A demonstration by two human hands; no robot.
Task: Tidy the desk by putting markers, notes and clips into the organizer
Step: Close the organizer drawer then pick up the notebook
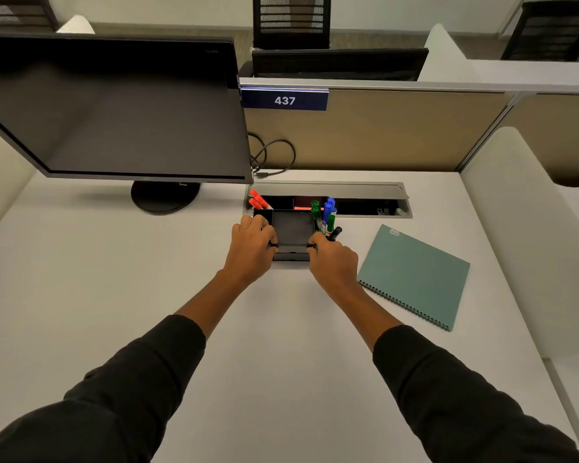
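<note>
A black desk organizer [293, 228] stands at the middle of the desk. Red markers [258, 200] stick out of its back left compartment. Green markers [316, 210], blue markers [330, 207] and a black marker [335, 232] stand in its right compartment. Something orange-red [303, 207] lies in a back compartment. My left hand [253, 245] grips the organizer's front left side, fingers curled. Gripping the front right side is my right hand [333, 262]. Each thumb seems to press a small black piece on the front rim; what it is I cannot tell.
A dark monitor [114, 111] on a round stand [164, 198] fills the left. A teal spiral notebook [415, 275] lies to the right. Behind the organizer is an open cable tray [365, 195] with cables [271, 158], then a partition [381, 135].
</note>
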